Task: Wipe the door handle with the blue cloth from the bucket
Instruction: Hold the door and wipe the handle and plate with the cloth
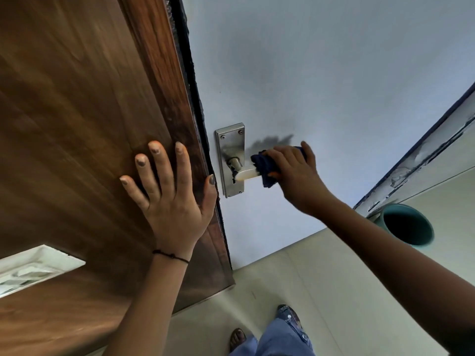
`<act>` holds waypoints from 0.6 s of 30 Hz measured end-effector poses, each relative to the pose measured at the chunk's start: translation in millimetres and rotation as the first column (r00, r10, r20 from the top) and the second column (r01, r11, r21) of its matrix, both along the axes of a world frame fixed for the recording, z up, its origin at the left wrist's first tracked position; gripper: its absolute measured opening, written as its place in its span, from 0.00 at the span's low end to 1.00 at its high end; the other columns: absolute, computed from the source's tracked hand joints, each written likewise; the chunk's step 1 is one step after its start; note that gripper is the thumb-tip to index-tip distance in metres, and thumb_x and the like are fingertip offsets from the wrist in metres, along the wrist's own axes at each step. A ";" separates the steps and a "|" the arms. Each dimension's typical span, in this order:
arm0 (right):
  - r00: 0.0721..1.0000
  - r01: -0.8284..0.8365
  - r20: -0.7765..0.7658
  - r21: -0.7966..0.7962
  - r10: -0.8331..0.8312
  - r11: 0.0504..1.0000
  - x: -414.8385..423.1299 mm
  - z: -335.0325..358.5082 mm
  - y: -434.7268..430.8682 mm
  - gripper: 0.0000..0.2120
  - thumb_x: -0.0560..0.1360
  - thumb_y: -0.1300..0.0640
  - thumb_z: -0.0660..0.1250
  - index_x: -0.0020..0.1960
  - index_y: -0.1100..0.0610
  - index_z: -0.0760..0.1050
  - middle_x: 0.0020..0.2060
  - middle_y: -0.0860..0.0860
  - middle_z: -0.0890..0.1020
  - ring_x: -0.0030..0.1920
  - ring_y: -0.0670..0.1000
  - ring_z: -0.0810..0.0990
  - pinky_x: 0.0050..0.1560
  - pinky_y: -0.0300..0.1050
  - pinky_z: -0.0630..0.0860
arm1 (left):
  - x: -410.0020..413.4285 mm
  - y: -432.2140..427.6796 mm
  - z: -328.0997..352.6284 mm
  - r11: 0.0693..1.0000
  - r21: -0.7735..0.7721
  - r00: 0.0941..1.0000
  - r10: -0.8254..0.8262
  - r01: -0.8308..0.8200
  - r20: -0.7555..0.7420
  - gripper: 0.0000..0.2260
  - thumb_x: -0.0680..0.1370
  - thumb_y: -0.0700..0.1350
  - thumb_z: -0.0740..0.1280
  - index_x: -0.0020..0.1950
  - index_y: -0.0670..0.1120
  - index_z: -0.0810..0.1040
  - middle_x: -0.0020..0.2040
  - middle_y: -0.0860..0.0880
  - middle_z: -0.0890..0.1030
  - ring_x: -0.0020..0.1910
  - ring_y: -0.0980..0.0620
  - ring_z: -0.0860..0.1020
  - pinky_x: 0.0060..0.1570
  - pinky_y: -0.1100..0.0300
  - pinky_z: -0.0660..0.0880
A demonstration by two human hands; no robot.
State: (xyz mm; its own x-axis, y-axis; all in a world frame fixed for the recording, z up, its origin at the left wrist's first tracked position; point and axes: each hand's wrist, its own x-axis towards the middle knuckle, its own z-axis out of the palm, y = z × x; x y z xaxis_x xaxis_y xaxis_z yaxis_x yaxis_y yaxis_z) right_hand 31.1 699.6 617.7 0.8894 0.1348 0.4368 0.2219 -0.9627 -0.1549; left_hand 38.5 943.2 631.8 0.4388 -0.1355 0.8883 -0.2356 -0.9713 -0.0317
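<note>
A metal door handle (245, 174) juts from a steel backplate (230, 142) on a pale blue door. My right hand (295, 173) is closed around a dark blue cloth (264, 167), which is wrapped over the outer end of the lever. Only the inner part of the lever shows. My left hand (167, 188) lies flat with fingers spread on the brown wooden frame (77, 111) to the left of the door, holding nothing.
A teal bucket (411, 244) stands on the tiled floor at the right, by the base of the wall. My feet and jeans (280, 337) are at the bottom. A white fixture (30, 268) shows at the lower left.
</note>
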 end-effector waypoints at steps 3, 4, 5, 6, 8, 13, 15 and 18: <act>0.997 0.042 -0.062 0.087 -0.037 0.995 -0.5 -3.2 -15.0 0.21 0.76 0.58 0.55 0.68 0.56 0.68 0.61 0.54 0.76 0.63 0.56 0.71 0.72 0.59 0.53 | -0.1 -0.6 0.6 1.000 -0.005 1.000 0.000 0.000 0.011 0.35 0.80 0.58 0.56 0.80 0.49 0.41 0.75 0.37 0.53 0.77 0.51 0.34 0.74 0.48 0.34; 0.995 0.056 -0.088 0.134 -0.044 0.989 0.4 -3.7 -17.0 0.21 0.76 0.57 0.54 0.68 0.55 0.68 0.61 0.53 0.75 0.63 0.56 0.71 0.72 0.57 0.54 | -0.1 -0.6 1.0 1.000 -0.003 1.000 0.001 -0.001 0.012 0.35 0.80 0.58 0.56 0.79 0.49 0.41 0.73 0.37 0.55 0.77 0.51 0.34 0.74 0.48 0.34; 0.993 0.074 -0.110 0.187 -0.054 0.980 1.6 -5.4 -18.2 0.21 0.76 0.57 0.55 0.67 0.55 0.69 0.60 0.52 0.76 0.63 0.56 0.71 0.71 0.56 0.55 | 0.0 -0.3 1.1 1.000 -0.001 1.000 -0.001 0.001 0.010 0.35 0.80 0.58 0.56 0.80 0.49 0.41 0.72 0.36 0.56 0.77 0.51 0.34 0.74 0.48 0.34; 0.989 0.099 -0.134 0.262 -0.066 0.960 2.3 -7.0 -18.4 0.20 0.76 0.57 0.56 0.67 0.55 0.69 0.59 0.51 0.76 0.62 0.56 0.72 0.71 0.54 0.59 | -0.3 -0.1 1.1 1.000 0.000 1.000 -0.004 0.004 0.008 0.35 0.80 0.58 0.56 0.80 0.49 0.41 0.72 0.36 0.56 0.77 0.51 0.33 0.74 0.48 0.34; 0.975 0.139 -0.221 0.563 -0.014 0.815 0.9 -6.6 -17.8 0.17 0.78 0.61 0.56 0.66 0.55 0.68 0.57 0.53 0.76 0.58 0.53 0.75 0.65 0.52 0.70 | -1.2 -0.5 0.6 1.000 0.007 1.000 0.005 -0.005 0.006 0.35 0.80 0.58 0.56 0.80 0.48 0.41 0.72 0.36 0.56 0.77 0.51 0.33 0.74 0.48 0.33; 0.972 0.182 -0.199 0.974 0.125 0.136 -10.6 -7.1 10.3 0.13 0.84 0.60 0.50 0.65 0.57 0.66 0.40 0.53 0.80 0.30 0.52 0.76 0.28 0.41 0.70 | -0.7 -1.7 2.6 0.999 0.018 0.999 0.034 -0.034 -0.011 0.36 0.79 0.58 0.56 0.79 0.48 0.40 0.71 0.35 0.55 0.77 0.51 0.32 0.74 0.49 0.33; 0.973 0.224 -0.215 0.969 0.086 -0.101 -10.0 -8.1 21.9 0.13 0.84 0.57 0.52 0.64 0.57 0.69 0.43 0.55 0.80 0.36 0.58 0.77 0.35 0.48 0.70 | -2.9 -0.9 2.6 0.999 0.027 0.999 0.031 -0.030 -0.018 0.37 0.79 0.58 0.57 0.79 0.48 0.39 0.71 0.34 0.55 0.77 0.51 0.32 0.74 0.48 0.32; 0.973 0.230 -0.213 0.901 0.088 -0.367 -10.1 -4.9 36.7 0.13 0.84 0.56 0.53 0.63 0.57 0.71 0.46 0.60 0.81 0.40 0.62 0.81 0.42 0.64 0.74 | -4.1 -0.2 1.3 0.999 0.037 1.000 0.019 -0.018 -0.016 0.38 0.79 0.57 0.58 0.79 0.47 0.40 0.71 0.34 0.55 0.77 0.50 0.33 0.74 0.48 0.33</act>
